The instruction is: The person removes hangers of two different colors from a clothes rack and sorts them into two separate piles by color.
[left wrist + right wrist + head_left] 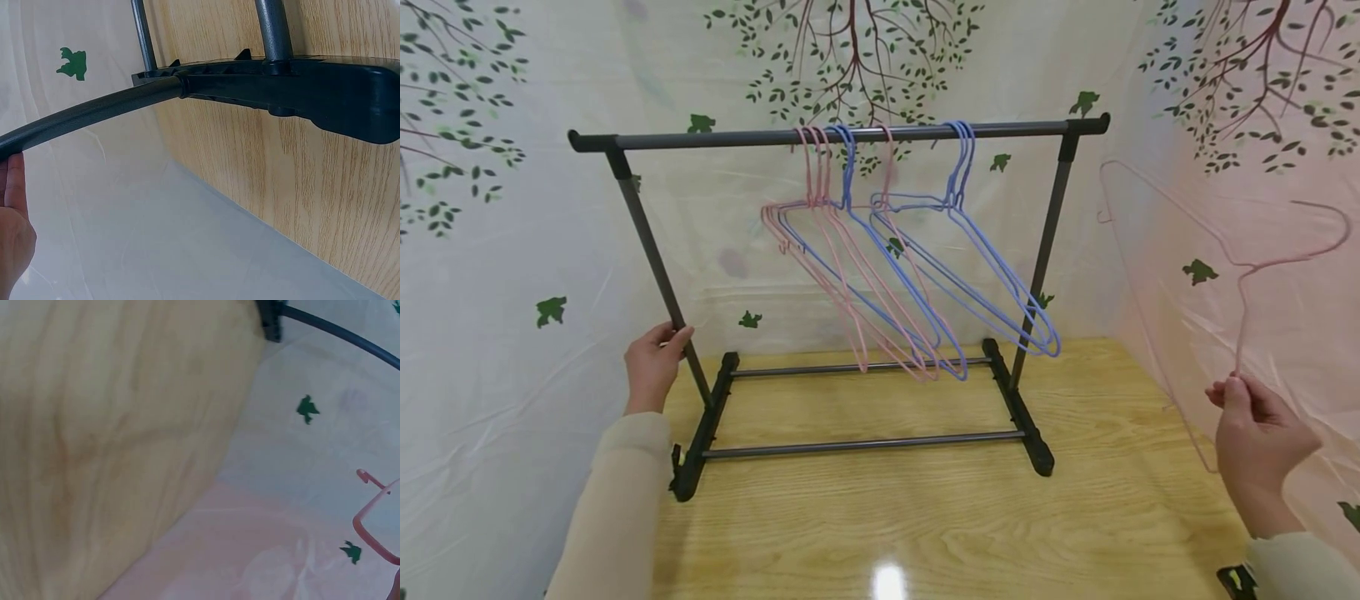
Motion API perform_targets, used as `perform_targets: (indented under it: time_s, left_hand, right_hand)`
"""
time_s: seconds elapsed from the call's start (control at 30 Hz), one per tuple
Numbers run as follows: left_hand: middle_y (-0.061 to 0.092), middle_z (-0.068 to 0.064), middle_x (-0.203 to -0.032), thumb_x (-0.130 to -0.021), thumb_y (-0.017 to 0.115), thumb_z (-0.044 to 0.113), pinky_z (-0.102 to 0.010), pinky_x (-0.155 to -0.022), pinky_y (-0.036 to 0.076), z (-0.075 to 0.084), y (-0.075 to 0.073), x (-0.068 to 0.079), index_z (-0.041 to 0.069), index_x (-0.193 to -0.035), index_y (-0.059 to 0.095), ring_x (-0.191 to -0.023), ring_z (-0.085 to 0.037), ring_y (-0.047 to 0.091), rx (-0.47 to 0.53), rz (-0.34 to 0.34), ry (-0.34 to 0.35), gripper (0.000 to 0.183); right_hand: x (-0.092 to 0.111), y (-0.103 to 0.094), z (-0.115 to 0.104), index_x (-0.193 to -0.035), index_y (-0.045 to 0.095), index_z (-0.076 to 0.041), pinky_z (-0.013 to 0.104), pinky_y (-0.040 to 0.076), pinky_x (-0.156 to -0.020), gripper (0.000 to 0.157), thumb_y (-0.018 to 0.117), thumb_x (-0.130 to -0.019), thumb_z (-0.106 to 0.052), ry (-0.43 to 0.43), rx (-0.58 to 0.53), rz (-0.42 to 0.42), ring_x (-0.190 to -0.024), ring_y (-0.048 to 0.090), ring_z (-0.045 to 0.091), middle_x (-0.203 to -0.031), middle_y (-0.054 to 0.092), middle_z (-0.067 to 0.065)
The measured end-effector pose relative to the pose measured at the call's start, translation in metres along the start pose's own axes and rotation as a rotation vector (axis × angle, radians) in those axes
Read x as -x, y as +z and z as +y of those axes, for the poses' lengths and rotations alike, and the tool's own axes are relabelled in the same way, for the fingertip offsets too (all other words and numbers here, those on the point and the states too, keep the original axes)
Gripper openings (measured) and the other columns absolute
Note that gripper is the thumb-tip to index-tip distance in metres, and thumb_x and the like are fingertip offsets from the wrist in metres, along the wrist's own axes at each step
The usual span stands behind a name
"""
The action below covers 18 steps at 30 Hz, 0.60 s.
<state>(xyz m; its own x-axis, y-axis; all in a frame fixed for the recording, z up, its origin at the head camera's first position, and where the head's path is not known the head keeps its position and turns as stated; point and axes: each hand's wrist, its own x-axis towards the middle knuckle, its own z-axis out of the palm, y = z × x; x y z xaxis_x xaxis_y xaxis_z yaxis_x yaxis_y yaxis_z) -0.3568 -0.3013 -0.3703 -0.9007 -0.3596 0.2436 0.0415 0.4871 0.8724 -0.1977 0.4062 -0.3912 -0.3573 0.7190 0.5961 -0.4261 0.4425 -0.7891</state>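
A black clothes rack (715, 140) stands on the wooden table. My left hand (655, 367) grips its left post (655, 258) partway up, thumb in front; the left wrist view catches fingers (16, 187) against the post. Off to the right, my right hand (1262, 442) pinches a pink clothes hanger (1253, 267) by one arm, its hook pointing right, apart from the rack. Part of this hanger (362, 531) shows at the right wrist view's edge. Several pink hangers (827, 171) and several blue hangers (958, 187) hang from the rail, some overlapping.
Two lower bars (865, 447) join the rack's black feet (1039, 458). The wood-grain tabletop (820, 525) meets pale cloth walls (497, 375) printed with trees and leaves. A small black object (1236, 581) lies by the right sleeve.
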Motion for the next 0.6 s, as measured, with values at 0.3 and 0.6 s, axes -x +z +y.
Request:
perform_targets:
  time_s: [0.3,0.6]
  left_hand:
    - [0.061,-0.009,-0.113,-0.1,0.058,0.041,-0.022,-0.082,0.053,-0.003,0.001,-0.002,0.002,-0.13,0.064,-0.078,0.004,0.059,0.005,0.001,0.014,0.049]
    - [0.061,-0.01,-0.115,-0.1,0.058,0.041,-0.029,-0.088,0.053,-0.001,0.001,-0.002,0.003,-0.13,0.063,-0.084,-0.003,0.062,0.004,-0.004,-0.005,0.049]
  right_hand:
    - [0.008,-0.014,0.021,-0.097,0.078,-0.008,0.007,0.049,-0.062,0.013,0.067,-0.092,-0.003,0.168,0.145,-0.193,-0.061,0.064,-0.008,-0.069,0.067,-0.022]
    - [0.023,-0.027,0.033,-0.089,0.075,-0.022,0.009,0.05,-0.058,0.015,0.066,-0.095,-0.011,0.189,0.284,-0.496,-0.062,0.065,-0.007,-0.07,0.067,-0.024]
